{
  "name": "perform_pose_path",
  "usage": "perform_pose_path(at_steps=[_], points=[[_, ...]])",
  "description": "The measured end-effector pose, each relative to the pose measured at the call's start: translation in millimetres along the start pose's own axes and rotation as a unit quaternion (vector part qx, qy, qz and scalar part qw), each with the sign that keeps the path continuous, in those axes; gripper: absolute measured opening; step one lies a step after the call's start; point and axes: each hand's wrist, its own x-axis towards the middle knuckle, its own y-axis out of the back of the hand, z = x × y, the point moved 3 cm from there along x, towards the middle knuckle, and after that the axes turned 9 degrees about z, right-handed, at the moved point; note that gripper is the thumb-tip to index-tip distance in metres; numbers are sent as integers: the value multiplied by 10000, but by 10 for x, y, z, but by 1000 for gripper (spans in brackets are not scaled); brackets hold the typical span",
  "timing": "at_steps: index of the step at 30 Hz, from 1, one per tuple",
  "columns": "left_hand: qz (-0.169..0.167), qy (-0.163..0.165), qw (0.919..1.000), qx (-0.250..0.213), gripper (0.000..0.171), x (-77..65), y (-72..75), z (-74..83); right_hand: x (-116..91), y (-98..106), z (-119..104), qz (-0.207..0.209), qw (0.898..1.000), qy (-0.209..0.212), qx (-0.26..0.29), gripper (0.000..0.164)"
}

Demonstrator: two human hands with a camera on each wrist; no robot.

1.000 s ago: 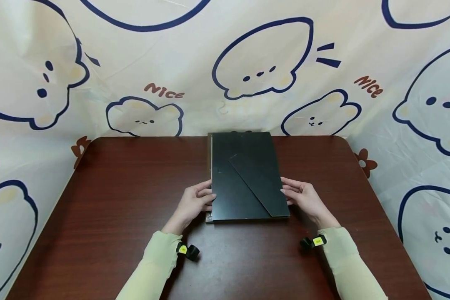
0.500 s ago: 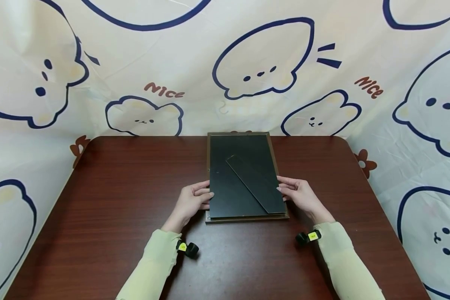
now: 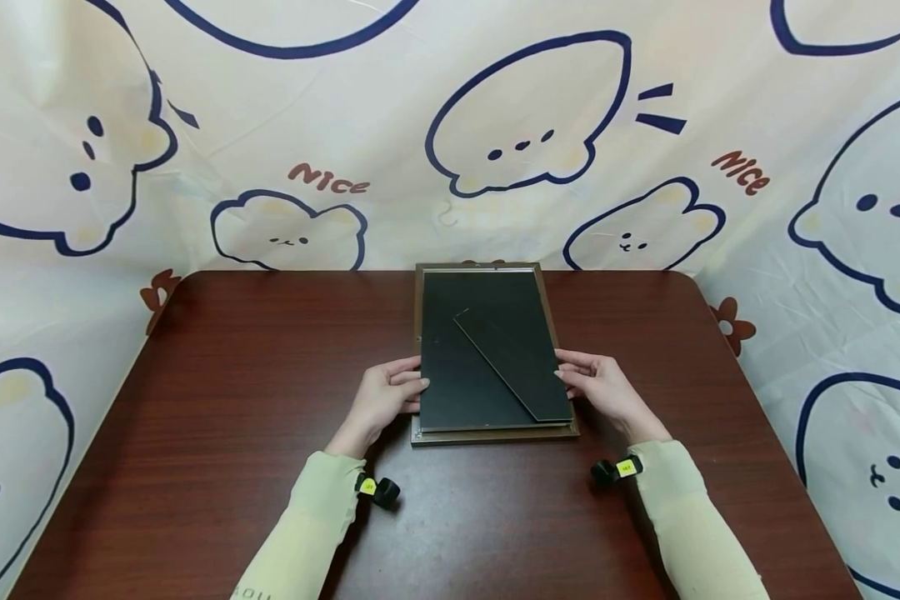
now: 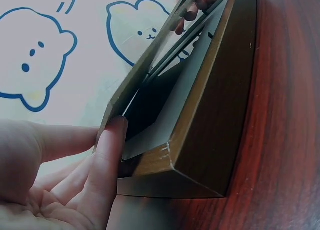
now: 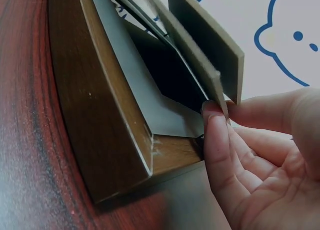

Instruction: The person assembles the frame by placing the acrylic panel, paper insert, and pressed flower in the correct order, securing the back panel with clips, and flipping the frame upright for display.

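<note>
A picture frame [image 3: 495,437] with a brown rim lies face down on the table. Just over its opening is its black backing board [image 3: 450,383], which carries a slanted stand flap [image 3: 506,358] on top. My left hand [image 3: 381,402] pinches the board's left edge between thumb and fingers. On the opposite edge my right hand [image 3: 603,390] pinches it the same way. Both wrist views show a gap between the near end of the board [image 4: 117,97] and the frame [image 5: 110,115]. A thin sheet seems to lie along the board's underside; its kind is unclear.
The dark red-brown table [image 3: 270,333] has its far edge against a cream cloth [image 3: 390,117] printed with blue-outlined animals. More cloth hangs at both sides. The frame's far end reaches the table's far edge. Small black cameras [image 3: 385,493] sit on both wrists.
The backing board has come down and shifted slightly left and away from me, with both hands pinching it. More of the frame's rim now shows around it. The frame itself stays put.
</note>
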Motion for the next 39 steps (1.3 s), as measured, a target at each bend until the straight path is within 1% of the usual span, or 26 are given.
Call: perform_pose_path(at_steps=[8,15,24,31,35,39], points=[[1,-5,10000,33,48,14,-11,4,1,5,-22,1,10000,32,51,47],[48,12,10000,33,48,43,-15,8,38,13,-14,-24,10000,1,-40,46],[167,13,9996,207,49,48,-25,21,46,0,-38,-7,9999,-69,124,47],[279,67,9989,383,51,39,-41,33,51,7,-41,-26,9998,51,-215,46],[319,-15,9981,522,51,39,-41,25,54,11,-32,-7,9995,95,-311,45],[388,-219,9960,771,49,23,-42,27,40,2,-37,28,9992,48,-400,52]])
